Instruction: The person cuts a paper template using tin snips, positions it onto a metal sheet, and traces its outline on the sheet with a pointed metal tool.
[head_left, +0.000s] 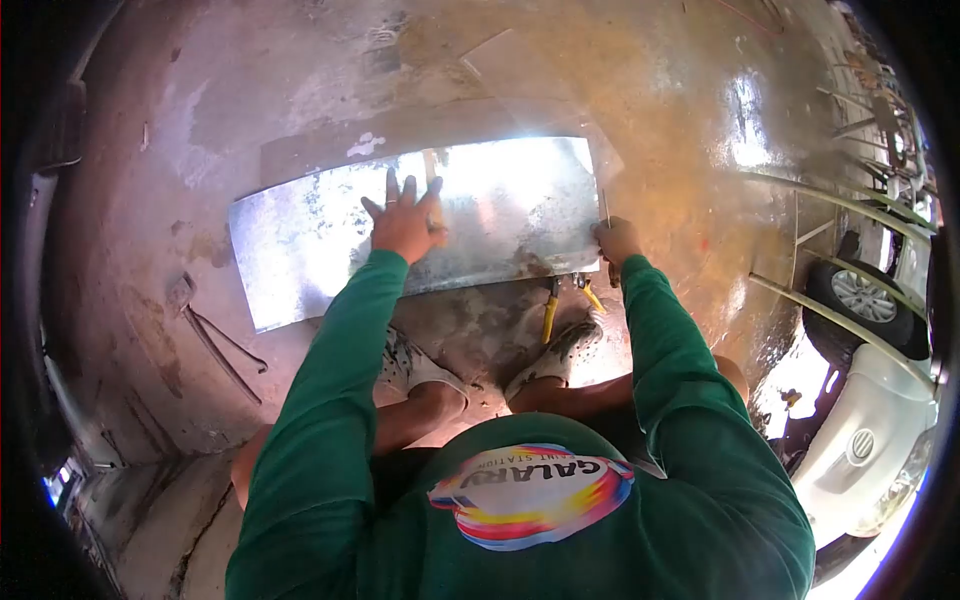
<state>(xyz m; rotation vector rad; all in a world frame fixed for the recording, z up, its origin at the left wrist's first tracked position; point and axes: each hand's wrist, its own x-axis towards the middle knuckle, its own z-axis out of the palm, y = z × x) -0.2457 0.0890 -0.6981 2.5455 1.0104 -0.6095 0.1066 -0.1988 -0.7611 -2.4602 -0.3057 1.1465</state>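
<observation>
A shiny galvanized metal sheet point(500, 215) lies on the floor in front of my feet, its surface glaring with reflected light. My left hand point(404, 222) rests on the sheet left of its middle, fingers spread. A narrow yellowish strip point(431, 163) shows beside those fingertips; what it is I cannot make out. At the sheet's right edge, my right hand point(618, 240) is closed around a thin metal tool point(605, 203) that points away from me. Yellow-handled snips point(551, 312) lie at the near edge, partly hidden by the sheet.
A dark tool with two long handles point(215, 340) lies on the floor to the left. My shoes point(575, 350) stand close to the sheet's near edge. On the right are long metal bars point(850, 200), a wheel point(862, 296) and a white vehicle point(850, 430).
</observation>
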